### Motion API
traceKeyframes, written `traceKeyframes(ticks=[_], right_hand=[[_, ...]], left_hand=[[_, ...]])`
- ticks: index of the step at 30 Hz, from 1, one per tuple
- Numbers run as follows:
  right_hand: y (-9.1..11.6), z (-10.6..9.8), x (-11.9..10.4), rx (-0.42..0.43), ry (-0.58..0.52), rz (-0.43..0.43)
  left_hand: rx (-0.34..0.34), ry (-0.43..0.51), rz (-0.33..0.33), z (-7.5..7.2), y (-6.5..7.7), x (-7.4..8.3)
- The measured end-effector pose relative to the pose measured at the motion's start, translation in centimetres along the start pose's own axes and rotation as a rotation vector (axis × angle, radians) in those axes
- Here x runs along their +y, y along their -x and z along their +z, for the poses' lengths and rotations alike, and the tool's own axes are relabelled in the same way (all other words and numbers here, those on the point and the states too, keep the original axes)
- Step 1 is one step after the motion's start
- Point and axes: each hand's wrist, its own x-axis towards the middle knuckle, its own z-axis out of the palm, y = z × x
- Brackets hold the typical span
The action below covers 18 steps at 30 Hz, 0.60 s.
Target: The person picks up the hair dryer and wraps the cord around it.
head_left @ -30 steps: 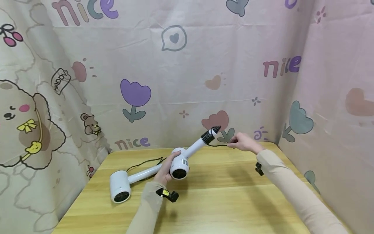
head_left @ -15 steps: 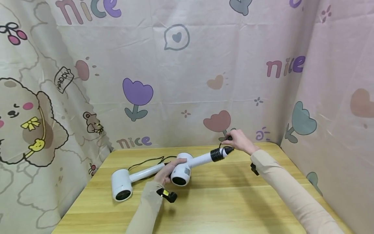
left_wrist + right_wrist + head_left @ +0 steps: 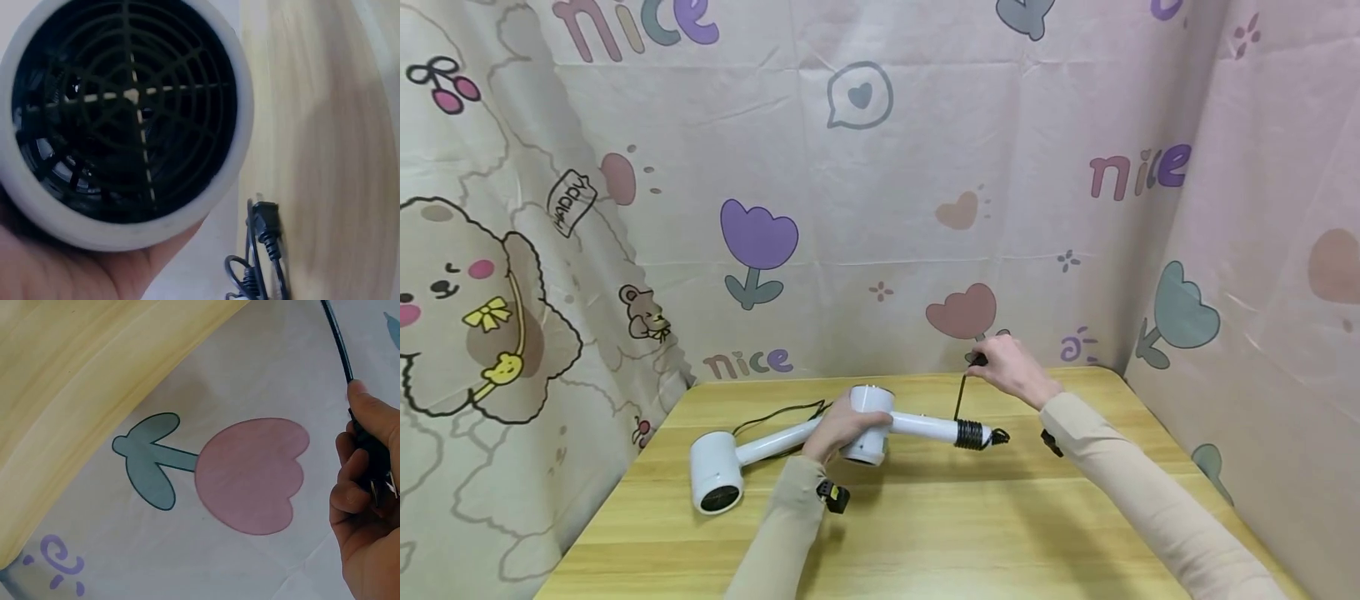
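In the head view my left hand [image 3: 838, 427] grips the head of a white hair dryer [image 3: 872, 400], held a little above the table. Its handle points right, with several turns of black cord [image 3: 970, 434] wound near the end. From the coil a taut stretch of cord rises to my right hand [image 3: 1011, 367]. The right wrist view shows those fingers curled round a black plug [image 3: 370, 450], with metal prongs showing below. Close up in the left wrist view is the dryer's round grille [image 3: 131, 100]; only part of the left hand appears beneath it.
A second white hair dryer [image 3: 715, 467] lies on the wooden table [image 3: 940, 533] to the left, its black cord [image 3: 778, 408] loose behind it. Another black plug [image 3: 267, 219] lies on the table in the left wrist view. A patterned curtain [image 3: 865, 200] hangs behind the table.
The dryer's handle has swung down from slanting upward to nearly level. My right hand has moved left and slightly up, bringing the cord from the handle's right to above it.
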Motion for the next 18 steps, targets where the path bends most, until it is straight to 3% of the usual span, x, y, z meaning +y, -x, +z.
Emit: traceKeyframes(ticks=[4,10,13,18], right_hand=[[0.2,0.1,-0.6,0.054,0.012,-0.002],[0.9,0.2,-1.8,0.117,-0.027,0.010],[1.3,0.4,-2.6,0.155,-0.067,0.007],[2.0,1.1,-3.7,0.193,-0.133,0.024]], left_hand=[[0.115,-0.095,0.015,0.4,-0.1,0.3],[0.362,-0.269,-0.011,1.0,-0.3,0.7],[0.458,-0.234,-0.017,1.3,-0.5,0.7],[0.561,-0.082,-0.021,1.7,-0.6,0.6]])
